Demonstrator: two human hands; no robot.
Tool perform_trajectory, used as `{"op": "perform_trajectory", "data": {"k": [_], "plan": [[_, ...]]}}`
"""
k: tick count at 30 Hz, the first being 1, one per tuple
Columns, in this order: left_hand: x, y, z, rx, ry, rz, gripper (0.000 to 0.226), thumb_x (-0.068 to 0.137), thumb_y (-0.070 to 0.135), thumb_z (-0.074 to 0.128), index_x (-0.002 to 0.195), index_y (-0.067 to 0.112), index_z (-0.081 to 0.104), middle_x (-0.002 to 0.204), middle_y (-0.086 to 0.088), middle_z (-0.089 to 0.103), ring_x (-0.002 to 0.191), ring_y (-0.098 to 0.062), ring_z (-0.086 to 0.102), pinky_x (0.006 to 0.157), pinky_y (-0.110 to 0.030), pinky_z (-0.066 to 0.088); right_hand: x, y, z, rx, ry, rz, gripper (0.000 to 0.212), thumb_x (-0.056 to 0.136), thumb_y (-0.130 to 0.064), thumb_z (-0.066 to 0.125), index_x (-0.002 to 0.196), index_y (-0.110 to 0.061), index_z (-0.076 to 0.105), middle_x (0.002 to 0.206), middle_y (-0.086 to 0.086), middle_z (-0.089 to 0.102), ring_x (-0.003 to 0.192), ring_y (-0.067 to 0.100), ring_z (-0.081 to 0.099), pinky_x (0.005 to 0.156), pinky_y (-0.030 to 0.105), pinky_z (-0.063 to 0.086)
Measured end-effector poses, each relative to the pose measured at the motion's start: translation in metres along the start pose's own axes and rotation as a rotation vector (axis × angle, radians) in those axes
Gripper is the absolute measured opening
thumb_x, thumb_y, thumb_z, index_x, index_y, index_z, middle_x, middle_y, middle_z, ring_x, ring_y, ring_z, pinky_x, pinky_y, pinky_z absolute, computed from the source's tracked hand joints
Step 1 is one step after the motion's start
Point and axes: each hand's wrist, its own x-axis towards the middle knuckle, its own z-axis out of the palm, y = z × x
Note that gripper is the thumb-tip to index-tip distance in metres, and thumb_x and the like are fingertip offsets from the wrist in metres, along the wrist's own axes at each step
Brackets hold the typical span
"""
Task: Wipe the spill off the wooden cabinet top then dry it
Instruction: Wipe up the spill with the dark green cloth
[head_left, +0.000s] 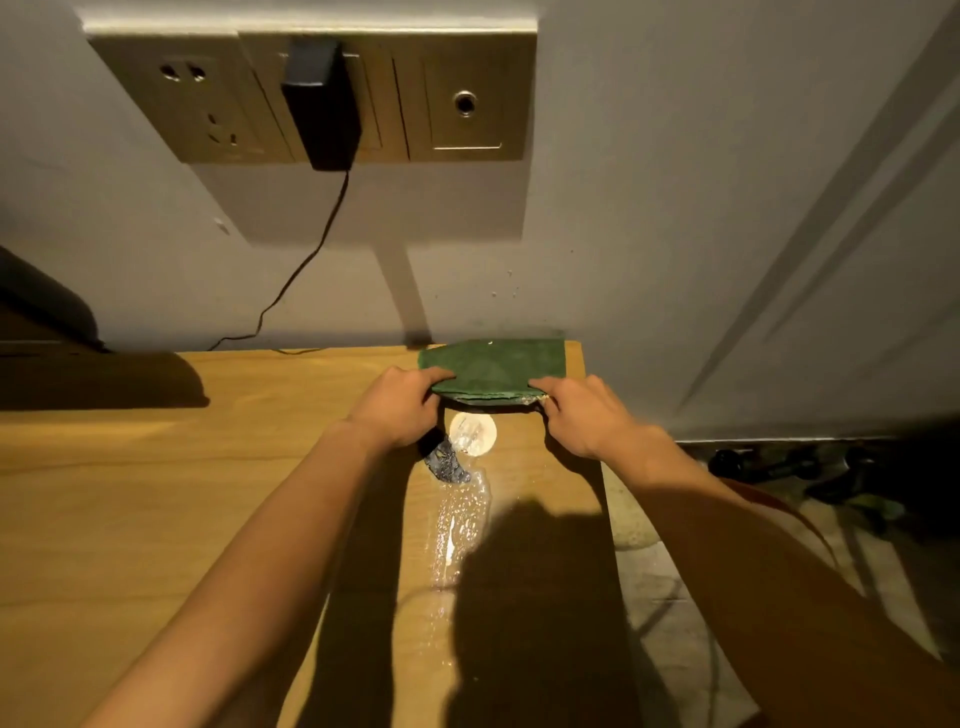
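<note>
A green cloth (493, 369) lies folded at the far right corner of the wooden cabinet top (156, 519), against the wall. My left hand (400, 408) pinches its near left edge and my right hand (587, 415) pinches its near right edge, lifting that edge slightly. Just in front of the cloth a wet, shiny spill (460, 525) runs toward me along the wood. At its far end sit a round whitish patch (472, 434) and a dark grey crumpled scrap (447, 465).
A wall plate with sockets (311, 93) holds a black adapter (322, 104) whose cable (306, 260) drops to the cabinet's back edge. A dark object (47, 306) sits at far left. The cabinet's right edge drops to a cluttered floor (779, 467).
</note>
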Motion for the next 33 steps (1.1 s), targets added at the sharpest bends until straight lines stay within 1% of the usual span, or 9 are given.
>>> {"op": "perform_trajectory", "data": {"k": [2,7,10,14,19,22,23,26,33], "plan": [[-0.008,0.000,-0.002,0.026,-0.025,-0.002,0.044,0.098,0.019,0.048,0.141,0.030,0.051,0.118,-0.015,0.067,0.065,-0.015,0.050,0.064,-0.023,0.046,-0.011,-0.004,0.004,-0.010,-0.009,0.007,0.042,0.101,-0.019,0.043,0.142,-0.025,0.048,0.128,0.018,0.062,0.110,0.038,0.057,0.096,0.044,0.047],[-0.029,-0.004,0.001,0.042,-0.072,-0.009,0.044,0.099,0.021,0.047,0.142,0.029,0.050,0.124,-0.016,0.063,0.062,-0.008,0.053,0.054,-0.016,0.039,-0.046,-0.015,0.023,0.051,-0.018,0.036,0.042,0.101,-0.019,0.042,0.143,-0.026,0.047,0.132,0.018,0.060,0.118,0.038,0.053,0.102,0.045,0.046],[-0.046,-0.008,0.006,0.037,-0.071,-0.008,0.045,0.099,0.020,0.047,0.143,0.029,0.049,0.131,-0.016,0.059,0.070,-0.014,0.057,0.068,-0.022,0.048,-0.064,-0.020,0.035,0.051,-0.021,0.047,0.042,0.101,-0.021,0.042,0.143,-0.028,0.046,0.132,0.017,0.060,0.120,0.037,0.052,0.102,0.044,0.046],[-0.071,-0.015,0.015,0.063,-0.063,0.003,0.049,0.098,0.021,0.048,0.146,0.031,0.044,0.136,-0.019,0.057,0.101,-0.030,0.063,0.091,-0.034,0.051,-0.087,-0.029,0.047,0.044,-0.009,0.047,0.042,0.101,-0.021,0.043,0.142,-0.028,0.047,0.130,0.018,0.061,0.114,0.038,0.055,0.097,0.045,0.048],[-0.108,-0.027,0.025,0.085,-0.080,0.032,0.051,0.097,0.022,0.049,0.146,0.034,0.042,0.136,-0.017,0.057,0.095,-0.025,0.065,0.088,-0.033,0.053,-0.115,-0.038,0.066,0.023,0.012,0.048,0.043,0.100,-0.021,0.044,0.142,-0.031,0.046,0.125,0.019,0.063,0.106,0.037,0.058,0.091,0.044,0.049],[-0.132,-0.032,0.033,0.057,-0.088,0.056,0.051,0.098,0.021,0.050,0.146,0.035,0.042,0.144,-0.011,0.053,0.075,-0.012,0.062,0.082,-0.030,0.055,-0.135,-0.043,0.078,0.021,0.008,0.075,0.043,0.100,-0.021,0.044,0.142,-0.032,0.046,0.131,0.016,0.060,0.115,0.037,0.055,0.097,0.045,0.046],[-0.139,-0.034,0.036,0.055,-0.084,0.068,0.051,0.098,0.021,0.050,0.146,0.035,0.042,0.146,-0.009,0.051,0.078,-0.013,0.061,0.085,-0.030,0.054,-0.143,-0.045,0.082,0.022,0.008,0.078,0.043,0.100,-0.020,0.045,0.142,-0.031,0.047,0.135,0.013,0.058,0.117,0.037,0.055,0.099,0.044,0.045],[-0.162,-0.039,0.044,0.070,-0.075,0.107,0.051,0.098,0.021,0.050,0.147,0.034,0.042,0.147,-0.005,0.050,0.113,-0.026,0.060,0.100,-0.033,0.046,-0.168,-0.053,0.097,-0.003,0.007,0.080,0.044,0.100,-0.021,0.045,0.143,-0.030,0.044,0.147,0.002,0.049,0.125,0.032,0.051,0.106,0.041,0.040],[-0.225,-0.055,0.059,0.098,-0.091,0.137,0.051,0.099,0.024,0.048,0.147,0.038,0.040,0.148,-0.002,0.048,0.115,-0.025,0.059,0.095,-0.033,0.049,-0.224,-0.078,0.135,-0.012,0.032,0.127,0.046,0.101,-0.020,0.045,0.145,-0.029,0.042,0.152,-0.002,0.042,0.134,0.028,0.043,0.111,0.039,0.033]]}}
